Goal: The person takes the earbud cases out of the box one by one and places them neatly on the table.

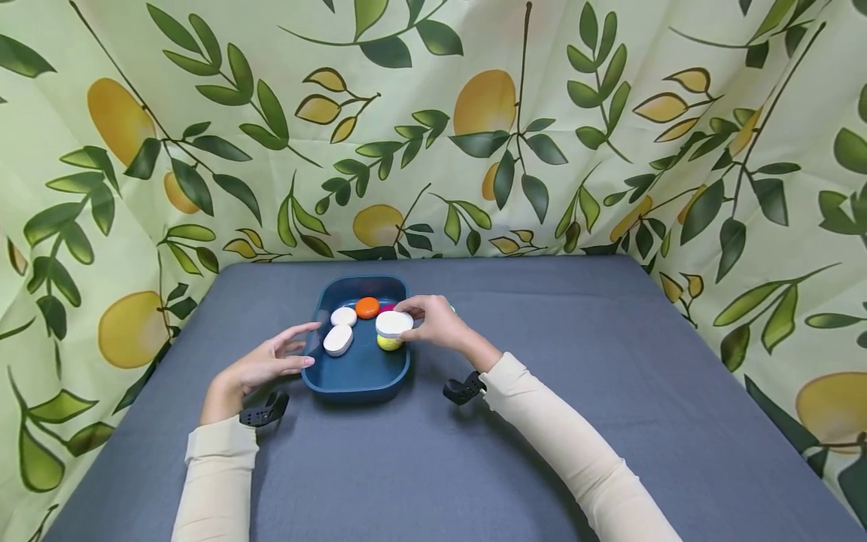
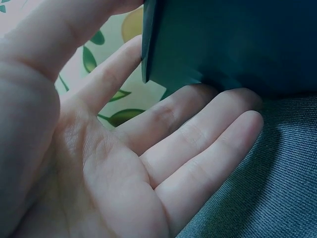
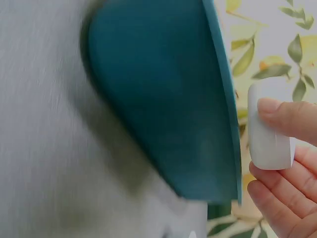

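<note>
A dark blue rectangular tub [image 1: 359, 391] stands on the table, left of its middle. My right hand [image 1: 436, 322] pinches a white rounded block [image 1: 394, 324] between thumb and fingers, over the tub's right side. In the right wrist view that white block [image 3: 270, 126] shows beyond the tub's rim [image 3: 225, 89]. My left hand [image 1: 267, 360] is at the tub's left wall, fingers extended. Its fingertips meet the wall [image 2: 223, 44] in the left wrist view. Inside the tub lie a white round piece [image 1: 343, 316], a white oval piece [image 1: 338, 340], and an orange disc [image 1: 368, 307].
Also in the tub are a yellow ball [image 1: 389, 345], partly hidden under the held block, and a pink piece [image 1: 387, 308] by the right fingers. A grey-blue cloth covers the table [image 1: 576, 339]. A leaf-and-fruit patterned curtain [image 1: 420, 150] hangs behind and at both sides.
</note>
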Motion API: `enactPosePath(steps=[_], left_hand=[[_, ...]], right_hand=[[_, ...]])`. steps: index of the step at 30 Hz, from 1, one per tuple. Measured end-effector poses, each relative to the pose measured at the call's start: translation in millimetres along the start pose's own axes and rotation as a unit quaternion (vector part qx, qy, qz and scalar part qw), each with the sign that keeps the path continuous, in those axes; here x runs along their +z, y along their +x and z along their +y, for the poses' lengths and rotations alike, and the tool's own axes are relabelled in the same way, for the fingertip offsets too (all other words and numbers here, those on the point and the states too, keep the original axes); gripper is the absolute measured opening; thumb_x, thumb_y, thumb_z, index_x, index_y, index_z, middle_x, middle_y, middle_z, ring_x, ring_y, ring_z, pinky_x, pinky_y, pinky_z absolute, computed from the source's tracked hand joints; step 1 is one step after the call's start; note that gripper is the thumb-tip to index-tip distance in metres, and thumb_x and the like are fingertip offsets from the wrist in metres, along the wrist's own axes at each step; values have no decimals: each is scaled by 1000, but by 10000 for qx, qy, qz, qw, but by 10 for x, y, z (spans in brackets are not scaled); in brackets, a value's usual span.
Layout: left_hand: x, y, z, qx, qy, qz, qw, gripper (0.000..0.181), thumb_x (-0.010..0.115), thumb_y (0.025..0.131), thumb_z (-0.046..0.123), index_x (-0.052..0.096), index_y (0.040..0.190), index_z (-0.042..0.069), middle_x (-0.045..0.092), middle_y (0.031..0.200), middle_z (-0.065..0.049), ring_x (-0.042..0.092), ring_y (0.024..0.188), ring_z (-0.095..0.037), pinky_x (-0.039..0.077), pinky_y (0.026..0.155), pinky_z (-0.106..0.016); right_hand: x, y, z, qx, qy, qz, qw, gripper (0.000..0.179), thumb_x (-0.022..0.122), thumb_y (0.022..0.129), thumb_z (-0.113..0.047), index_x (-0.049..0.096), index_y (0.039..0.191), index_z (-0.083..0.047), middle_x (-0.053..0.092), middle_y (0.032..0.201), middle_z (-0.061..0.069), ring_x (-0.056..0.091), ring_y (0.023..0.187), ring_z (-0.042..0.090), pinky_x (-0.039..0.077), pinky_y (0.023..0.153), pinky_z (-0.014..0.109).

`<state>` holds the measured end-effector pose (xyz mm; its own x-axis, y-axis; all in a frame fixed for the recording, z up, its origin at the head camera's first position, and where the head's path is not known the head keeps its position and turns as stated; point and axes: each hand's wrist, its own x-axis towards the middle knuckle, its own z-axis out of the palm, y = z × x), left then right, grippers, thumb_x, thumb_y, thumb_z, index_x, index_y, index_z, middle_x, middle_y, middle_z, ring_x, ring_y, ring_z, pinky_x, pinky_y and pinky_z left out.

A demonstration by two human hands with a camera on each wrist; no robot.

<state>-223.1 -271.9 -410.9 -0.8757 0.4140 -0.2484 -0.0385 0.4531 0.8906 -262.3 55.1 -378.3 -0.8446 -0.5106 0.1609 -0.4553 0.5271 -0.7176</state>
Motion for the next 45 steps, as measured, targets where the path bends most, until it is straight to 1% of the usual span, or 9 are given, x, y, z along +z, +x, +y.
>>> enactPosePath(steps=[5, 10, 15, 21, 25, 31, 36, 39, 45], left_hand=[[-16, -13, 2, -8, -24, 31, 10000, 74, 62, 94, 21, 19, 154, 14, 7, 159, -31, 12, 146, -52, 36, 111, -60], [-28, -26, 3, -28, -7, 28, 10000, 74, 62, 94, 21, 19, 154, 14, 7, 159, -31, 12, 146, -52, 37, 110, -58], [-27, -27, 5, -42, -29, 20, 10000, 74, 62, 94, 22, 19, 154, 14, 7, 159, -32, 11, 146, -52, 37, 111, -58], [-20, -11, 18, -58, -44, 15, 10000, 76, 63, 93, 24, 19, 154, 15, 6, 159, -32, 11, 146, -52, 36, 111, -58], [-17, -15, 4, -60, -40, 5, 10000, 74, 62, 94, 22, 19, 154, 15, 5, 159, -32, 11, 146, -53, 37, 111, -58], [-17, -22, -7, -39, -102, 4, 9999, 74, 61, 94, 20, 18, 154, 13, 6, 159, -32, 10, 146, -53, 37, 111, -58], [-7, -8, -12, -44, -125, -7, 9999, 75, 62, 93, 21, 19, 154, 14, 6, 159, -32, 10, 146, -53, 36, 111, -58], [-3, -2, -13, -55, -152, -7, 9999, 75, 63, 93, 21, 18, 154, 14, 6, 158, -33, 11, 146, -53, 36, 111, -58], [2, 6, -7, -34, -180, -38, 9998, 76, 63, 93, 21, 18, 154, 13, 5, 158, -33, 10, 146, -53, 35, 112, -59]], right_hand=[[-191, -60, 169, -11, 4, 327, 9995, 44, 83, 72, -8, 68, 113, 1, 71, 113, 17, 68, 101, 26, 57, 92, 35], [-313, -125, 330, 21, -194, 353, 9992, 43, 83, 72, -8, 68, 112, 2, 71, 111, 20, 70, 99, 28, 58, 89, 36], [-398, -198, 523, 313, -300, 296, 9986, 43, 82, 74, -8, 68, 114, 2, 70, 114, 20, 69, 102, 30, 57, 90, 37], [-522, -287, 832, 562, -380, 435, 9968, 40, 80, 75, -7, 68, 112, 3, 71, 111, 22, 69, 100, 32, 57, 88, 41], [-575, -333, 991, 703, -535, 520, 9947, 39, 79, 75, -7, 68, 111, 4, 71, 110, 23, 68, 99, 33, 56, 88, 41], [-616, -349, 1090, 842, -549, 652, 9928, 40, 80, 74, -5, 67, 111, 6, 70, 109, 25, 68, 99, 36, 56, 86, 43], [-621, -326, 1167, 990, -583, 604, 9915, 41, 80, 75, -5, 67, 112, 6, 70, 110, 24, 68, 98, 35, 56, 82, 37], [-620, -317, 1220, 1095, -563, 602, 9906, 41, 80, 75, -6, 67, 113, 5, 70, 112, 24, 68, 100, 34, 55, 83, 36], [-614, -288, 1274, 1053, -520, 592, 9913, 41, 80, 75, -6, 67, 113, 5, 70, 112, 24, 67, 99, 31, 54, 82, 33]])
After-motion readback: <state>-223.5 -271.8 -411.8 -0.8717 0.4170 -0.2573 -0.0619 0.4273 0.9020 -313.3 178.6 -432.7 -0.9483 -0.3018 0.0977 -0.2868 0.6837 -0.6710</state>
